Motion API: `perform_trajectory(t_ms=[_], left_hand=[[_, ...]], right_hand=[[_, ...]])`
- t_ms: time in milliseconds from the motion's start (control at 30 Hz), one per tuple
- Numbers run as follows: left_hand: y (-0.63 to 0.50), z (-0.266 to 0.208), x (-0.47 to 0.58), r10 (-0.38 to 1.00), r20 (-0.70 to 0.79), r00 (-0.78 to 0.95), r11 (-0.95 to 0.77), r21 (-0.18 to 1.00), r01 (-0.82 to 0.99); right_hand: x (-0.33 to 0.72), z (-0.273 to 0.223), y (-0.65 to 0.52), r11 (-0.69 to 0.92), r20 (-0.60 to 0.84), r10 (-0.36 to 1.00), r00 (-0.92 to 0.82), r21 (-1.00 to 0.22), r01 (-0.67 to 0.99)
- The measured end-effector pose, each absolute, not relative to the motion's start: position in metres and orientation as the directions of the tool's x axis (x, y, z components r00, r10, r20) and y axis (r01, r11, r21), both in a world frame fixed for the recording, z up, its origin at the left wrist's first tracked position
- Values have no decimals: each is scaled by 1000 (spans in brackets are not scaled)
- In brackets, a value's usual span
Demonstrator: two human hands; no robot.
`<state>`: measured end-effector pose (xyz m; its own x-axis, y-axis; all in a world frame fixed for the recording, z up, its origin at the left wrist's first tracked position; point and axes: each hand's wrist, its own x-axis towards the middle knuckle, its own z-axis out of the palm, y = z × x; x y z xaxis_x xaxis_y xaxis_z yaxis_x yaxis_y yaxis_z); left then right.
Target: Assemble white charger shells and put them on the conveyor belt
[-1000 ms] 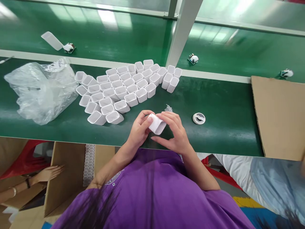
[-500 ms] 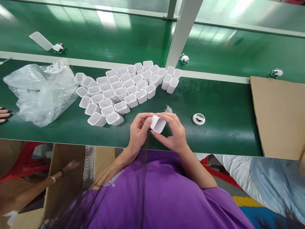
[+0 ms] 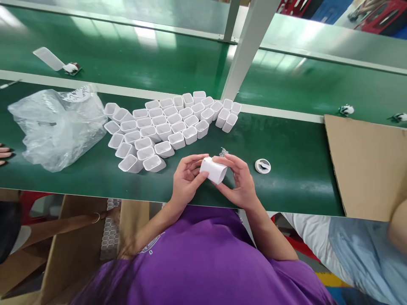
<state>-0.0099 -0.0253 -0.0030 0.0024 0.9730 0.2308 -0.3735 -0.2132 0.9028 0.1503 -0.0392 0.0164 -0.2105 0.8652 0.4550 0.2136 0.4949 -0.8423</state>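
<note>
Turned side-on since the earlier frame, one cup (image 3: 215,170) is pinched by left hand (image 3: 188,178) and right hand (image 3: 240,181) above the bench (image 3: 292,152), its handling, I judge, unfinished, the standing cups' (image 3: 177,144) status unclear.

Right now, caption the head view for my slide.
Left hand and right hand hold a white container over the green bench, near clustered white containers.

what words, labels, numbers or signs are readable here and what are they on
None reads clearly.
White label on the crumpled clear plastic bag: dark handwriting, too blurred to read.
Pale print on the purple fabric shirt: too small to read.
</note>
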Motion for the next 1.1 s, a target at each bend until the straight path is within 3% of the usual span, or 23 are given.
perform_trajectory(t_ms=[267,600,700,767,833,867,1100], left_hand=[[-27,-7,-10,943,333,-18,-323,898,-299],[-30,-15,-9,974,188,129,-137,935,-328],[-28,-15,-8,981,120,155,-62,939,-338],[-26,-15,-8,985,82,150,-30,948,-316],[-24,-16,-9,989,53,137,-12,958,-287],[-23,-16,-9,991,43,130,-6,961,-276],[-22,-17,-11,996,9,93,14,972,-237]], right_hand=[[150,18,-40,493,449,867,-217,-835,243],[187,43,-16,496,391,851,-351,-817,293],[221,57,49,509,473,859,-198,-747,428],[243,62,105,400,463,885,-40,-716,572],[258,62,159,136,288,952,106,-706,695],[262,60,181,81,250,959,135,-696,713],[257,46,228,-11,129,985,114,-616,788]])
